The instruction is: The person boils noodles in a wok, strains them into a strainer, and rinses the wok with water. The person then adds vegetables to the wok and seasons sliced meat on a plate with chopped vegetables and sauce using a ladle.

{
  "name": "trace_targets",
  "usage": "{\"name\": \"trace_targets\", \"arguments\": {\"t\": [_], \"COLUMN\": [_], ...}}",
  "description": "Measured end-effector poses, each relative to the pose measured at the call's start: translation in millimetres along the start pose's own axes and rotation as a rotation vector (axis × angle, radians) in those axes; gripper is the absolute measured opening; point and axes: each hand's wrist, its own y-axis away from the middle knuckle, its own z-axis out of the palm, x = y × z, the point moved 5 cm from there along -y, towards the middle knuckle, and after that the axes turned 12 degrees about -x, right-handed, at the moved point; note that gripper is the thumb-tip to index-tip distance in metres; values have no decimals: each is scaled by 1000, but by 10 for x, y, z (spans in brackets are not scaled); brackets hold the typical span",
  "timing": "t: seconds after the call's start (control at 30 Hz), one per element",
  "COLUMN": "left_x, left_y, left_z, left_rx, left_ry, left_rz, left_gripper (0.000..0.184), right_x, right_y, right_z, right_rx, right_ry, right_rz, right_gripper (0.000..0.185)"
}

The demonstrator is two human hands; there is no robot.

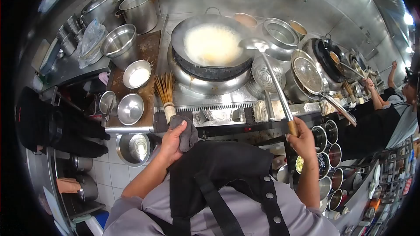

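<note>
Stainless-steel walls (pixel 262 1) rise behind a long cooking line. At far left stands a person in black (pixel 61 120); beyond are a lidded pot (pixel 103 6) and a tall open pot (pixel 139 15). Next, a brown tabletop (pixel 151 46) carries a bowl of something white (pixel 137 77) and a shiny bowl (pixel 130 109). Beside it, a bundled-stick brush (pixel 165 89) points bristles-up. Just below the brush, the left hand (pixel 173 142) is curled on a dark cloth (pixel 189 133); whether it also touches the brush handle, I cannot tell. Centrally, a steaming wok (pixel 181 59) contains pale, cloudy liquid (pixel 212 43). Over its right rim hangs the bowl of a ladle (pixel 276 78), whose wooden handle the right hand (pixel 302 139) grips with closed fingers. Near the ladle's shaft lies a perforated skimmer (pixel 264 73). Farther right come a round strainer (pixel 307 76), another wok (pixel 317 57) and a co-worker (pixel 374 126).
</note>
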Motion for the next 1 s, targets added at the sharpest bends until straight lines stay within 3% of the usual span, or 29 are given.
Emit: {"name": "trace_targets", "arguments": {"t": [0.13,0.3,0.33,0.37,0.43,0.47,0.53,0.7,0.77,0.87,0.9,1.0], "left_x": [209,256,280,288,295,332,371,319,285,244,220,135], "left_y": [-189,-382,-405,-428,-449,-485,-456,-423,-420,-391,-389,-378], "left_z": [-105,-254,-241,-236,-242,-224,-211,-213,-200,-223,-228,-245], "left_rx": [-37,-59,-56,-52,-39,-30,13,68,98,152,159,186], "left_ry": [-11,23,24,24,27,30,18,78,69,52,51,103], "left_rz": [-43,-71,-63,-55,-36,-10,63,92,136,173,179,174], "left_gripper": [30,30,30,30,29,29,28,26,25,26,26,26], "right_x": [-738,-820,-608,-500,-284,-335,-296,-373,-477,-545,-556,-557], "right_y": [-88,-715,-970,-1205,-1593,-1702,-1832,-2217,-2272,-2493,-2540,-2726], "right_z": [-86,275,356,439,526,551,635,1078,1248,890,902,973], "right_rx": [-37,-122,-76,40,-83,-95,-103,-76,-188,-424,-433,-296], "right_ry": [347,366,453,735,217,225,-114,-221,-399,-973,-975,-501], "right_rz": [19,146,-23,-357,-72,-92,-23,37,111,106,107,-14], "right_gripper": [69,57,57,54,53,53,56,54,50,49,49,52]}}
